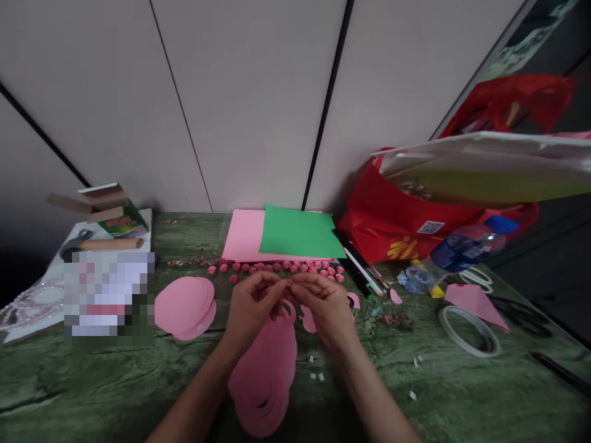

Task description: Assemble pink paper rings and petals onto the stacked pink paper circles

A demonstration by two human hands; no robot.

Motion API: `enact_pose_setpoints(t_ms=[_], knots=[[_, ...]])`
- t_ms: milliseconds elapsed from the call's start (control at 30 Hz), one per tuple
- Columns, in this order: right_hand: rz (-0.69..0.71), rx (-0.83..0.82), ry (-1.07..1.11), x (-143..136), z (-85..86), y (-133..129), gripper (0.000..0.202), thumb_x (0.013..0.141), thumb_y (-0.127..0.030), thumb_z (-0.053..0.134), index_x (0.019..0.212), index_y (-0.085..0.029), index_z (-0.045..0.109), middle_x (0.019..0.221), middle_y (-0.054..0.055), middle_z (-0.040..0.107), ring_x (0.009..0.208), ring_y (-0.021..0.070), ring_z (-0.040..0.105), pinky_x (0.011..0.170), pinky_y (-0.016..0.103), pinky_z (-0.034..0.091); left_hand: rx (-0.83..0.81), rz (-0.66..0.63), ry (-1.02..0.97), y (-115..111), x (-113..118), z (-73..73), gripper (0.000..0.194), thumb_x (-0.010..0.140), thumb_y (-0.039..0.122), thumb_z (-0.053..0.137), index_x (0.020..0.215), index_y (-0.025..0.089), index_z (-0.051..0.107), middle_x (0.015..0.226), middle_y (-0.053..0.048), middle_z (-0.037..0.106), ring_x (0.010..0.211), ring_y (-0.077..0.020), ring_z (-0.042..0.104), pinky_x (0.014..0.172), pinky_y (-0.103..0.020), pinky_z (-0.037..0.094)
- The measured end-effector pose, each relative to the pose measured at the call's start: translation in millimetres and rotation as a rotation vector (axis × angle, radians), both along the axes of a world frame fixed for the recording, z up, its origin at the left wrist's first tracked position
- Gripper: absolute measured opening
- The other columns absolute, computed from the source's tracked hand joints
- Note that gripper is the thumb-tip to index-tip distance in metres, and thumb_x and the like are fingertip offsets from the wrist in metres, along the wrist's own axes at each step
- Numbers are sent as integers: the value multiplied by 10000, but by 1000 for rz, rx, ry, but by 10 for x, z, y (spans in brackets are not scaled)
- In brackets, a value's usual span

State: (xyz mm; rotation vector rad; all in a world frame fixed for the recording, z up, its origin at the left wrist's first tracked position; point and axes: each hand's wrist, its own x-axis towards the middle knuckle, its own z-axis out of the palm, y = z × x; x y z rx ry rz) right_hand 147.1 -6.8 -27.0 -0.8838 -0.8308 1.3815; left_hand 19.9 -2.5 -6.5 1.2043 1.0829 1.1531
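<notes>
From where I stand, the left hand (253, 300) and right hand (327, 304) meet at centre frame, fingertips drawn together above the cut pink paper (270, 369). The fingers hide the point of contact, so I cannot tell whether either hand is clamped on a piece. The paper lies at lower centre on the green tabletop (115, 394), between the forearms, in overlapping rounded layers with a small loop at its upper end. Handling estimate: very light, flexible, dry enough to grip without slipping, likely to crease under pressure and tear at narrow sections. Take hold at an outer edge, between thumb and forefinger, using light pressure; separate one layer at a time and avoid pulling on the loop.
</notes>
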Motion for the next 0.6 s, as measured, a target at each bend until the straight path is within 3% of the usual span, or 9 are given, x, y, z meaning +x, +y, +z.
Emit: enact_pose_setpoints(t_ms=[167,600], knots=[[0,2,18,-5,-5,-23,178,628,-231,716,786,-172,657,754,25,716,668,161,668,674,294,553,12,16,7,1,2,-32,185,716,317,611,702,146,540,451,50,510,370,-69,465,378,-177,377],[-85,-48,-1,-40,-7,-67,242,561,-214,750,774,-161,648,741,45,718,649,173,667,651,306,549,38,0,-20,-25,-4,-63,188,705,323,620,689,153,542,462,49,521,390,-77,478,398,-187,380]])
